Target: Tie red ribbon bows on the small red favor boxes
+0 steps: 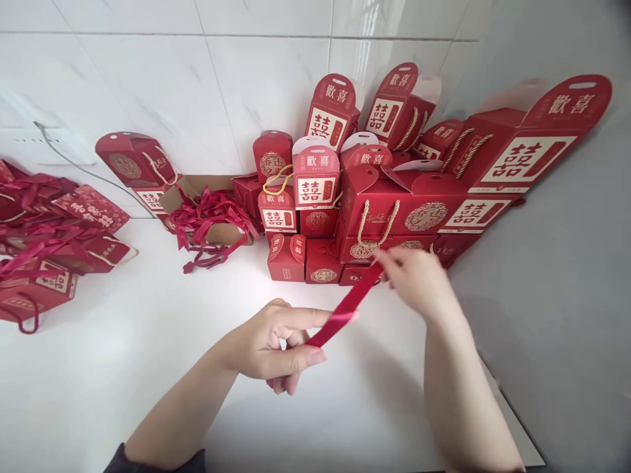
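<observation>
A red satin ribbon (352,302) is stretched slantwise between my two hands above the white tabletop. My left hand (280,345) grips its lower end at the thumb, with the index finger extended along behind the strip. Up and to the right, the fingers of my right hand (411,279) pinch the other end. That hand is slightly blurred and in front of the stacked red gift boxes (379,203), some of which have cream rope handles. Whether it touches a box cannot be made out.
An open cardboard box (229,233) overflows with red ribbons (211,213) near the tiled wall. More gift boxes (530,157) are piled along the grey panel at right. Red gift bags and boxes (64,240) with ribbons crowd the left side. A thin cable (54,148) runs down the wall.
</observation>
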The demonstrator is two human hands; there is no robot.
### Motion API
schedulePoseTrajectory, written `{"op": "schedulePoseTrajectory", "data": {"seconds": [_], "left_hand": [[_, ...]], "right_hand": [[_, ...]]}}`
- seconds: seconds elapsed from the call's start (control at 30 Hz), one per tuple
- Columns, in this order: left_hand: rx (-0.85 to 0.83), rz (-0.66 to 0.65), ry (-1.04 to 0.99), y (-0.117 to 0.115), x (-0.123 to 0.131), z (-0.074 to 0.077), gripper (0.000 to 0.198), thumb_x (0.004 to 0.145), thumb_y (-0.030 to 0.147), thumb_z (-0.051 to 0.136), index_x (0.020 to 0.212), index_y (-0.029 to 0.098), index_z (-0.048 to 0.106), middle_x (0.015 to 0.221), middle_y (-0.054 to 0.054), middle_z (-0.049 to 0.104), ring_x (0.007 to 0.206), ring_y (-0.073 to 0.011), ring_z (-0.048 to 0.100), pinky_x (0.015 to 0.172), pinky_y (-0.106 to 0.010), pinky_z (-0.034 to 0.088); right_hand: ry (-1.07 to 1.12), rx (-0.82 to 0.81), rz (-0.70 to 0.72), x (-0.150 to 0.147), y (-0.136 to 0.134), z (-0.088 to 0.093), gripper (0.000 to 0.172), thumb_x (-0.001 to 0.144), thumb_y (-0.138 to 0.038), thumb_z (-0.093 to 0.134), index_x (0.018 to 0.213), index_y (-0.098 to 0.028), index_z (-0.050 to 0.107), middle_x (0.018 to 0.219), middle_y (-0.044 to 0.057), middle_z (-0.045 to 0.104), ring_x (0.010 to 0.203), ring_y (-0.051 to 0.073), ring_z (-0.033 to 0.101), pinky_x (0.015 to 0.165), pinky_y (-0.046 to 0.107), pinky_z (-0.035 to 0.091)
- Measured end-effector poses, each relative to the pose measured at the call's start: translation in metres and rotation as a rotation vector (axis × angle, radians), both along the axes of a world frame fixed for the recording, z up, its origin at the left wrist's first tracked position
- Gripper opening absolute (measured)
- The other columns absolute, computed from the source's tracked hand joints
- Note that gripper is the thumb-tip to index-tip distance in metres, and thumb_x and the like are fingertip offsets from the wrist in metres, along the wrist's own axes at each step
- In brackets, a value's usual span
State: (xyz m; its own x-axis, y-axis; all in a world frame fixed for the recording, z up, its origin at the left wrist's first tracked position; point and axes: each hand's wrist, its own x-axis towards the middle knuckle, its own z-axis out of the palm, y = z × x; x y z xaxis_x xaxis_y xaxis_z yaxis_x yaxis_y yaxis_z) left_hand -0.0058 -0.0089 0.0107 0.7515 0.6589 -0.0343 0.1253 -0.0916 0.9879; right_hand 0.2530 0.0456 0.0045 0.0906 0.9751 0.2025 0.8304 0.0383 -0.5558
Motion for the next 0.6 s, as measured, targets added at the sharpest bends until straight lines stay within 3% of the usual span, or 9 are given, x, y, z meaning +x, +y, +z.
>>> {"op": "schedulePoseTrajectory", "data": {"seconds": [0.1, 0.17, 0.2, 0.27, 0.3, 0.37, 0.43, 0.5, 0.6], "left_hand": [[0.033, 0.155, -0.04, 0.004, -0.005, 0.005, 0.057, 0.093, 0.033, 0.054, 0.145, 0.014, 0.043, 0.049, -0.002, 0.067, 0.029, -0.0105, 0.055, 0.031, -0.015, 0.043], [0.151, 0.288, -0.003, 0.013, -0.013, 0.006, 0.048, 0.094, 0.032, 0.053, 0.139, 0.015, 0.052, 0.047, 0.0, 0.064, 0.028, -0.0079, 0.052, 0.03, -0.012, 0.039], [0.229, 0.341, 0.031, 0.018, -0.017, 0.006, 0.042, 0.094, 0.031, 0.053, 0.133, 0.015, 0.059, 0.046, 0.001, 0.062, 0.029, -0.0066, 0.051, 0.03, -0.012, 0.037], [0.36, 0.402, 0.103, 0.029, -0.026, 0.005, 0.033, 0.094, 0.029, 0.053, 0.118, 0.014, 0.07, 0.045, 0.001, 0.06, 0.03, -0.0051, 0.05, 0.031, -0.011, 0.034], [0.393, 0.414, 0.136, 0.033, -0.029, 0.004, 0.03, 0.094, 0.029, 0.054, 0.111, 0.013, 0.073, 0.045, 0.001, 0.059, 0.031, -0.005, 0.05, 0.031, -0.011, 0.032], [0.403, 0.407, 0.189, 0.038, -0.031, 0.005, 0.029, 0.094, 0.03, 0.053, 0.101, 0.012, 0.075, 0.047, 0.001, 0.06, 0.032, -0.0052, 0.049, 0.031, -0.013, 0.031], [0.385, 0.38, 0.233, 0.04, -0.027, 0.005, 0.03, 0.094, 0.031, 0.053, 0.093, 0.011, 0.075, 0.049, 0.0, 0.061, 0.033, -0.0051, 0.048, 0.032, -0.014, 0.031], [0.339, 0.311, 0.256, 0.039, -0.017, 0.003, 0.03, 0.094, 0.031, 0.051, 0.088, 0.012, 0.073, 0.051, 0.0, 0.063, 0.036, -0.0052, 0.049, 0.035, -0.015, 0.033], [0.234, 0.166, 0.272, 0.038, -0.002, -0.005, 0.024, 0.093, 0.03, 0.054, 0.088, 0.013, 0.071, 0.058, 0.0, 0.064, 0.046, -0.0075, 0.057, 0.042, -0.015, 0.04]], "right_hand": [[-0.178, -0.381, 0.454, -0.038, -0.007, -0.012, 0.026, 0.087, -0.02, 0.053, 0.068, -0.017, 0.071, 0.06, 0.004, 0.068, 0.057, 0.013, 0.062, 0.05, 0.022, 0.035], [-0.094, -0.601, 0.85, -0.061, -0.018, -0.018, 0.019, 0.08, -0.012, 0.056, 0.076, -0.017, 0.074, 0.064, 0.002, 0.071, 0.057, 0.012, 0.064, 0.052, 0.019, 0.04], [0.001, -0.701, 1.048, -0.068, -0.023, -0.02, 0.024, 0.078, -0.008, 0.055, 0.085, -0.019, 0.075, 0.07, 0.0, 0.073, 0.058, 0.011, 0.066, 0.054, 0.018, 0.044], [0.147, -0.731, 1.361, -0.074, -0.032, -0.02, 0.03, 0.079, -0.006, 0.055, 0.094, -0.022, 0.075, 0.076, -0.002, 0.075, 0.064, 0.01, 0.068, 0.061, 0.017, 0.049], [0.194, -0.649, 1.45, -0.072, -0.034, -0.018, 0.028, 0.081, -0.008, 0.056, 0.094, -0.023, 0.076, 0.078, -0.003, 0.075, 0.067, 0.011, 0.069, 0.064, 0.018, 0.05], [0.241, -0.366, 1.487, -0.064, -0.037, -0.012, 0.018, 0.085, -0.015, 0.06, 0.088, -0.022, 0.077, 0.083, 0.0, 0.077, 0.077, 0.013, 0.07, 0.072, 0.021, 0.051], [0.305, -0.114, 1.439, -0.052, -0.036, -0.004, 0.016, 0.088, -0.02, 0.061, 0.09, -0.021, 0.077, 0.098, 0.003, 0.076, 0.091, 0.016, 0.069, 0.082, 0.025, 0.052], [0.404, 0.016, 1.38, -0.042, -0.035, 0.004, 0.019, 0.091, -0.021, 0.058, 0.098, -0.02, 0.075, 0.112, 0.006, 0.073, 0.104, 0.017, 0.066, 0.092, 0.028, 0.051], [0.495, 0.086, 1.198, -0.032, -0.033, 0.011, 0.022, 0.095, -0.023, 0.055, 0.109, -0.022, 0.072, 0.12, 0.007, 0.069, 0.11, 0.019, 0.066, 0.093, 0.03, 0.052]]}}
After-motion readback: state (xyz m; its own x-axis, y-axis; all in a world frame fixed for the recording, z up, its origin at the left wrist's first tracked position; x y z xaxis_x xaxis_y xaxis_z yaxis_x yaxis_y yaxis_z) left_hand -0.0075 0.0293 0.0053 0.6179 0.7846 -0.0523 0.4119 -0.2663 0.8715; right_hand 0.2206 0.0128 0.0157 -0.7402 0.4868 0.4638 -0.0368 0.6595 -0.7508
